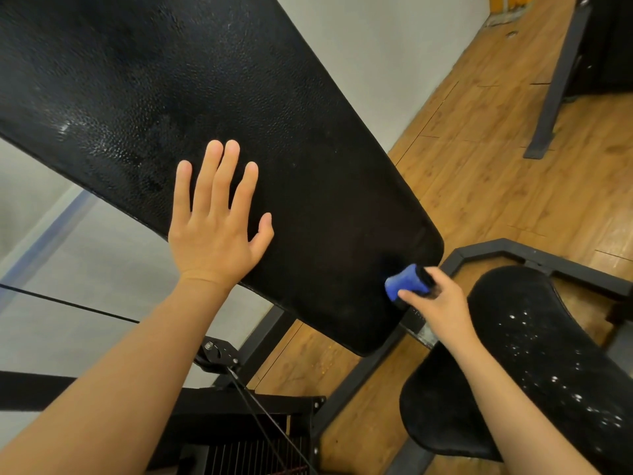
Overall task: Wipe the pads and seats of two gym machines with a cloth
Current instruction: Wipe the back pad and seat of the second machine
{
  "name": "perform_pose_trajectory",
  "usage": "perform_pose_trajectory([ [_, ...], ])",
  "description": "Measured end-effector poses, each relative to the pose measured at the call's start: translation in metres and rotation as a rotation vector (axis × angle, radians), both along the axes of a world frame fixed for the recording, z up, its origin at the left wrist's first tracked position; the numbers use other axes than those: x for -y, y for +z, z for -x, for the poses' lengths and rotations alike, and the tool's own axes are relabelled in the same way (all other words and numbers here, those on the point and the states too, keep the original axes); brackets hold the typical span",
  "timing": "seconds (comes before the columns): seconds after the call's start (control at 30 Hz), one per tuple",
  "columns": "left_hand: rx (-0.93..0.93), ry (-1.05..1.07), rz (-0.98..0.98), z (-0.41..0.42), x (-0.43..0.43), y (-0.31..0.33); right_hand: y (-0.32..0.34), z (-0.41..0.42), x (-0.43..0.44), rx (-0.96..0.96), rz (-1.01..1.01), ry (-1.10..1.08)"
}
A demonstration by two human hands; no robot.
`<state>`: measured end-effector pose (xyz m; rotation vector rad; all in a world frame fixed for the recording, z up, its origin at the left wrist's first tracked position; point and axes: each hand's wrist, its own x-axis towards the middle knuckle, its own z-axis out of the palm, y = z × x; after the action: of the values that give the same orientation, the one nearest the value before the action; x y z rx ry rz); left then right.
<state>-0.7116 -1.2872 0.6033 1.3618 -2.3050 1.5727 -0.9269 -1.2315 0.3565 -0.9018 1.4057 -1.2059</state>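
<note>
Hands first: left hand (215, 231) is spread flat with straight fingers, palm pressed on the big black pebbled-vinyl back pad (205, 80) close to its lower-left edge, and it isn't gripping anything. Right hand (442, 303) has its fingers curled round a bunched-up blue cloth (406, 281) and holds it against the pad's narrow rounded end, near the bottom corner. Just beside that hand, down to the right, sits the black rounded seat cushion (534, 354), which is dotted with little white specks. Dark grey steel frame (359, 382) runs under both pad and seat, over the honey-coloured wood-plank floor (479, 149). Below the left forearm there's a black pulley bracket (215, 354), with a thin black cable (260, 416) running down past the ribbed black weight stack (246, 450).
</note>
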Motion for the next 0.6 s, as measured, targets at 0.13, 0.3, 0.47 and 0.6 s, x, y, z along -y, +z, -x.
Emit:
perform_pose_trajectory([
  [0.13, 0.003, 0.008, 0.001, 0.001, 0.000, 0.000, -0.001, 0.011, 0.010, 0.048, -0.040, -0.098],
  [0.3, 0.004, 0.004, 0.001, 0.001, 0.000, 0.000, 0.008, 0.044, 0.053, 0.020, -0.058, -0.340],
  [0.47, 0.000, 0.007, -0.004, 0.001, 0.000, 0.000, 0.005, 0.051, 0.054, -0.140, 0.014, -0.206],
  [0.6, -0.004, 0.017, -0.010, 0.001, -0.001, 0.000, -0.012, 0.024, 0.024, -0.199, 0.000, 0.043],
])
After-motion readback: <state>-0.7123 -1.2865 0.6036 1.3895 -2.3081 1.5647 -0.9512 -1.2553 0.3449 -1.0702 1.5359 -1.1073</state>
